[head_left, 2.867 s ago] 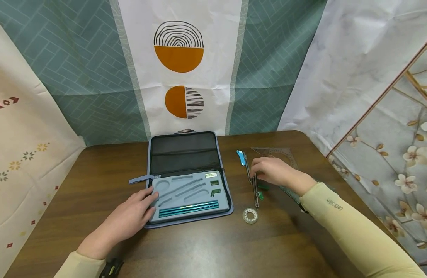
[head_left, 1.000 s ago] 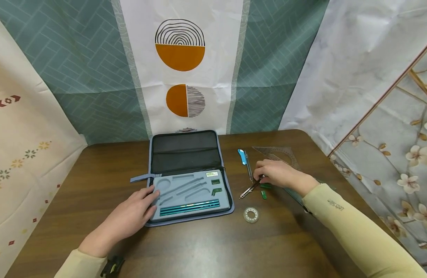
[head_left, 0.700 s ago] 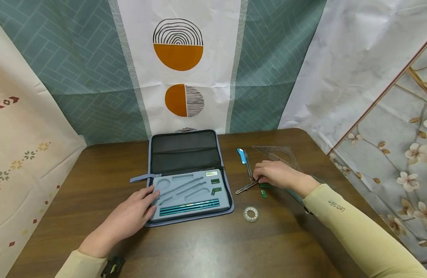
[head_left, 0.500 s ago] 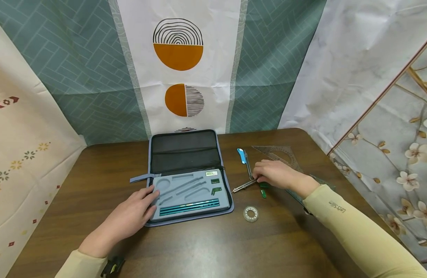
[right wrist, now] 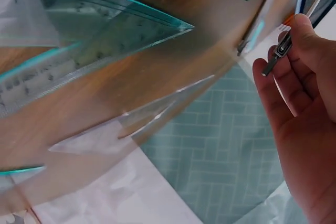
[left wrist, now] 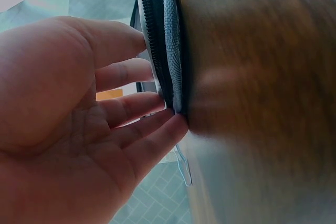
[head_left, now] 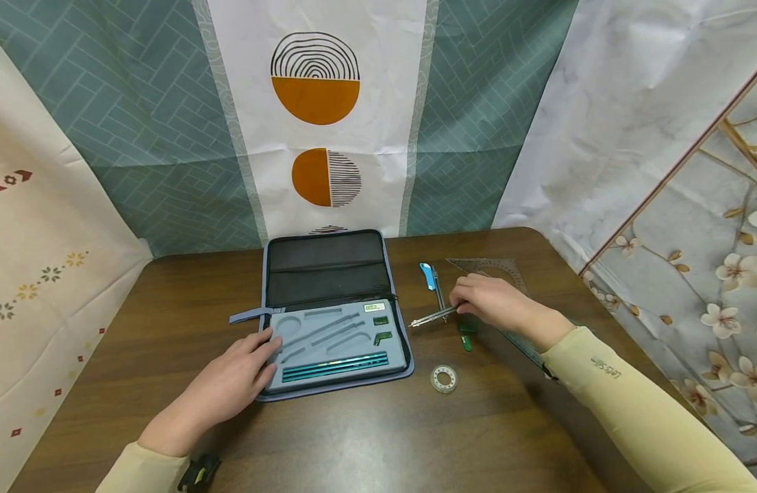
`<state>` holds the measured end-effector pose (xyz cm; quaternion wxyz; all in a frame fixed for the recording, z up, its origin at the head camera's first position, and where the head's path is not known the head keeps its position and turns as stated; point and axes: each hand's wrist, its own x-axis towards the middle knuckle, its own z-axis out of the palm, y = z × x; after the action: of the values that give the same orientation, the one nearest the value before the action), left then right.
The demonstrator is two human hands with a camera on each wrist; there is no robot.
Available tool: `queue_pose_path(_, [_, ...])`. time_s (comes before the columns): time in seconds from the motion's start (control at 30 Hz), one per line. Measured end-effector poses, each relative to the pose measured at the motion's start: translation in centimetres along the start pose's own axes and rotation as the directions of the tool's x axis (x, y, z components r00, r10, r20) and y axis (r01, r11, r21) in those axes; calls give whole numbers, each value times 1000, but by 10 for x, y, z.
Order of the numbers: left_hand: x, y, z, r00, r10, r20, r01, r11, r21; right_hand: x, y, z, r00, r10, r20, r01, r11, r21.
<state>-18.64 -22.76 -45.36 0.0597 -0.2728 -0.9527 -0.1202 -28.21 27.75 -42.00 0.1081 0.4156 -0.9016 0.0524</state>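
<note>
My right hand (head_left: 492, 301) pinches a metal drawing compass (head_left: 432, 317) near its knurled top, its legs pointing left toward the case. In the right wrist view the compass (right wrist: 283, 46) lies between thumb and fingers, handle end sticking out. My left hand (head_left: 236, 376) rests on the left edge of an open zip case (head_left: 325, 277), fingertips touching its rim (left wrist: 173, 51) in the left wrist view. The case's grey tray (head_left: 341, 348) holds teal pencils (head_left: 335, 367), a white eraser (head_left: 375, 307) and two small green pieces; several moulded slots have nothing in them.
Right of the case lie a blue cutter (head_left: 427, 276), a second slim metal tool (head_left: 438, 287), a roll of clear tape (head_left: 444, 378) and small green pieces (head_left: 466, 342). Clear set squares (right wrist: 121, 30) lie beyond and under the right forearm. A fabric backdrop borders the table.
My right hand has picked the compass up from beside the green pieces and turned it from lengthwise to pointing left, then raised it slightly. My left hand stays on the case.
</note>
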Motion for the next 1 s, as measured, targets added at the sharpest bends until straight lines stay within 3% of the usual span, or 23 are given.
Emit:
queue_pose_path(0.27, [1, 0, -1, 1000, -1, 7, 1, 1000, -3, 17, -12, -5, 1000, -6, -2, 6, 999, 43])
queue_pose_path(0.43, [2, 1, -2, 1000, 2, 6, -2, 1000, -5, 28, -19, -7, 1000, 14, 19, -14, 1000, 23])
queue_pose_path(0.7, [2, 0, -3, 1000, -2, 15, 2, 1000, -2, 48, -28, -15, 999, 29, -20, -29, 1000, -2])
queue_pose_path(1.0, [-1, 0, -3, 1000, -6, 14, 6, 1000, -14, 74, -43, -5, 999, 10, -35, -10, 1000, 1])
